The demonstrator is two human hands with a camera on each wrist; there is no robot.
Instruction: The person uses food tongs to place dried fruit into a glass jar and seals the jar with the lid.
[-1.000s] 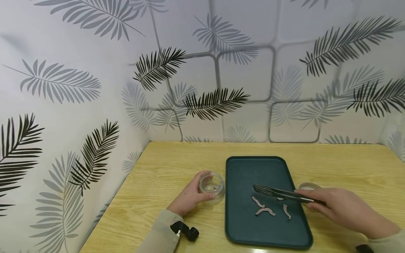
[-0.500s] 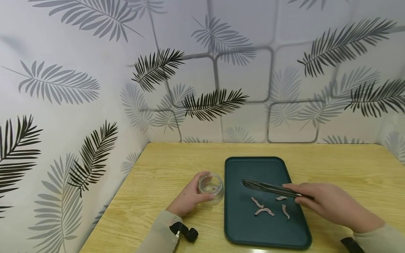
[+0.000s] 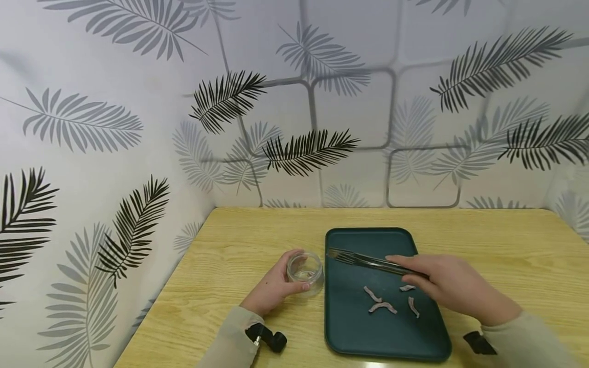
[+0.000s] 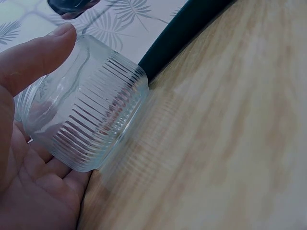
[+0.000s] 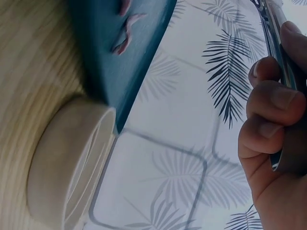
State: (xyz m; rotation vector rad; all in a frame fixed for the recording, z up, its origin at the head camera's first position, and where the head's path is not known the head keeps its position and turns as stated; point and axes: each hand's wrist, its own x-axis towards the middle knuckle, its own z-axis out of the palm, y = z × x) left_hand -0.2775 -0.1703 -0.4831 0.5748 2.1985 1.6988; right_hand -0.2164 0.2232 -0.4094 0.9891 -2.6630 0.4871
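My left hand [image 3: 275,286] holds a clear glass jar [image 3: 314,289] around its side, thumb near the rim, beside the tray's left edge. Through the ribbed glass [image 4: 91,112] in the left wrist view, some pinkish shapes show. My right hand [image 3: 453,283] grips metal tongs [image 3: 368,261] by the handle, fingers curled round it in the right wrist view. The tongs' tips reach over the tray's left edge, close to the jar. A pinkish bit [image 4: 79,10] shows under the dark tip in the left wrist view. Several pinkish strips [image 3: 383,306] lie on the dark green tray [image 3: 386,337].
A round pale container [image 5: 53,163] stands right of the tray in the right wrist view; my right hand hides it in the head view. The wooden table [image 3: 257,230] meets a leaf-patterned wall [image 3: 276,102]. A black wrist mount [image 3: 267,337] sits on my left sleeve.
My right hand has moved left over the tray, carrying the tongs' tips from above its middle to its left edge. The left hand and jar stay in place.
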